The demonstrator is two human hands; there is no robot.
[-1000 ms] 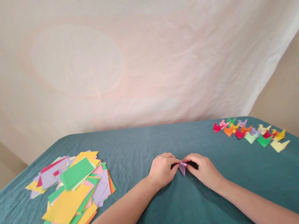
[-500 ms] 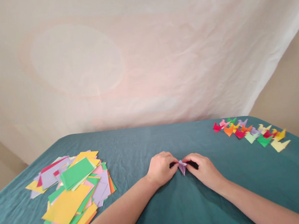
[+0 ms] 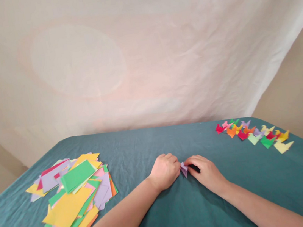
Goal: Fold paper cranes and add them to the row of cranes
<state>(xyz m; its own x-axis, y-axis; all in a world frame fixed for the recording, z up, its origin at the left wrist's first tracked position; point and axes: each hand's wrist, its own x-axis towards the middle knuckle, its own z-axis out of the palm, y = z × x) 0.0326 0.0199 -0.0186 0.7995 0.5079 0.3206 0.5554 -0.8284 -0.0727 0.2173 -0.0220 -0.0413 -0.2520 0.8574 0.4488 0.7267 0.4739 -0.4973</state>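
A small folded piece of purple paper (image 3: 184,170), pointed at its lower end, is between my two hands near the middle of the table. My left hand (image 3: 166,170) is closed at its left side, the fingers curled and the fingertips partly hidden behind the knuckles. From the right, my right hand (image 3: 205,170) pinches the upper edge of the paper between thumb and forefinger. The finer folds are too small to make out.
Loose colored paper sheets (image 3: 71,208) lie in an overlapping heap on the left. Several small folded paper birds (image 3: 268,142) stand in rows at the far right. A green-blue cloth (image 3: 144,141) covers the table, and a pale sheet (image 3: 142,53) hangs behind it.
My left hand has rolled over a little, its thumb now hidden and its fingers closer to the paper. The purple paper has turned slightly. My right hand keeps its pinch.
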